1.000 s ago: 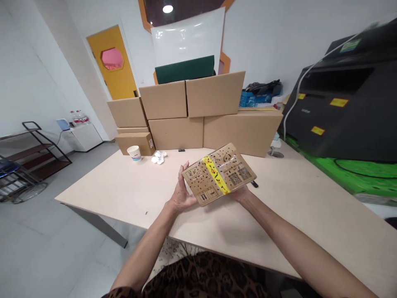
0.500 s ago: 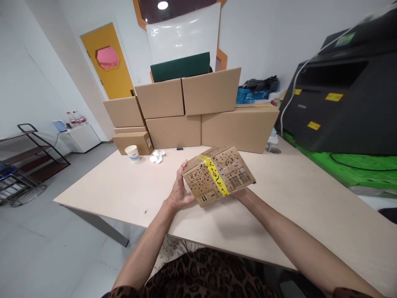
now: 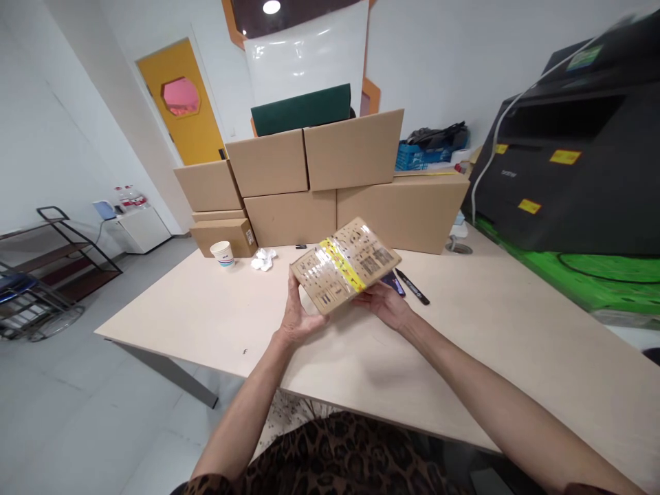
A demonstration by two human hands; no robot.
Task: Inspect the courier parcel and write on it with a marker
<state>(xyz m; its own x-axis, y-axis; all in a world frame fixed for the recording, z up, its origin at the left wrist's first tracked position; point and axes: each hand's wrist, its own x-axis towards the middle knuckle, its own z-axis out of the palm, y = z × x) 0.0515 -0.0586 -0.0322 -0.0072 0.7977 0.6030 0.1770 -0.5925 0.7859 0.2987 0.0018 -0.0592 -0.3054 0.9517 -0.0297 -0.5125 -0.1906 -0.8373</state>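
I hold a small flat cardboard box (image 3: 344,266) above the pale table (image 3: 216,316), tilted with its top towards me. Yellow tape runs across it and black symbols are printed on its face. My left hand (image 3: 298,315) grips its left edge, thumb up along the side. My right hand (image 3: 384,302) supports it from beneath on the right, fingers curled under it. A black marker (image 3: 412,287) and a dark phone (image 3: 392,281) lie on the table just beyond my right hand.
Several large cardboard boxes (image 3: 350,185) are stacked along the table's far edge. A paper cup (image 3: 223,254) and crumpled white tissue (image 3: 262,258) sit at the far left. A black printer (image 3: 572,165) on a green mat (image 3: 592,275) fills the right side.
The box has been lifted and shifted a little left and away, tilting its face more towards me. The marker and phone behind it have come into view.
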